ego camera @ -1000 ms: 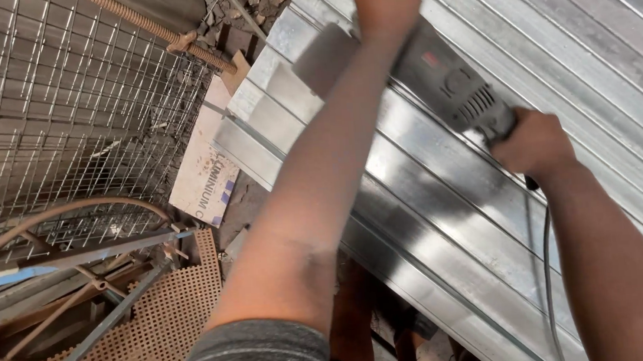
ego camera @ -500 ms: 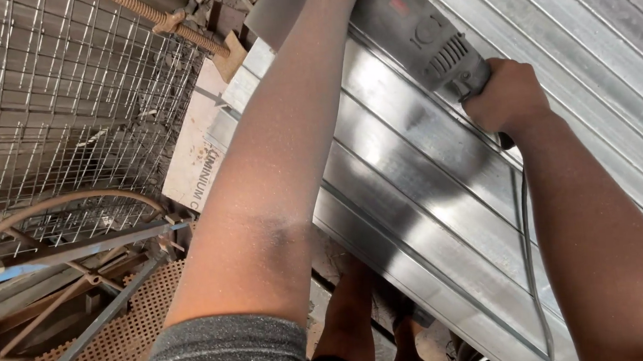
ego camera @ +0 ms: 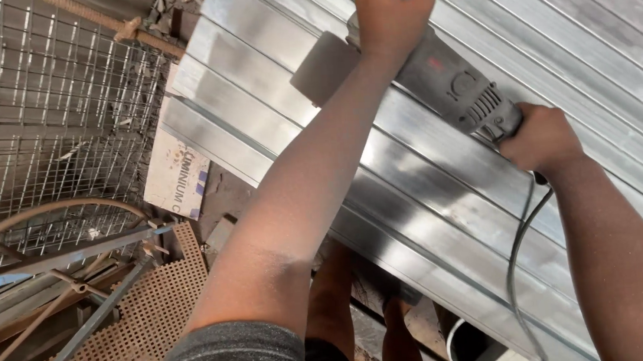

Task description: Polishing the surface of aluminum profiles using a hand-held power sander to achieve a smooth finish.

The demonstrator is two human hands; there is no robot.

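While grinder [ego camera: 442, 84] lies on steel tubes [ego camera: 411, 190], left hand [ego camera: 393, 12] clamped on side handle, right hand [ego camera: 538, 141] gripping rear.

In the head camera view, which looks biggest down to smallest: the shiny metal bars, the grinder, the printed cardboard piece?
1. Metal bars, filling most of the view.
2. Grinder, partly hidden by the left hand and right hand.
3. Cardboard piece, though it lies farther away, so unsure.

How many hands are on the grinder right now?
2. The left hand grips the side handle at the top of the frame; the right hand holds the rear of the grey angle grinder, over the shiny metal tubes.
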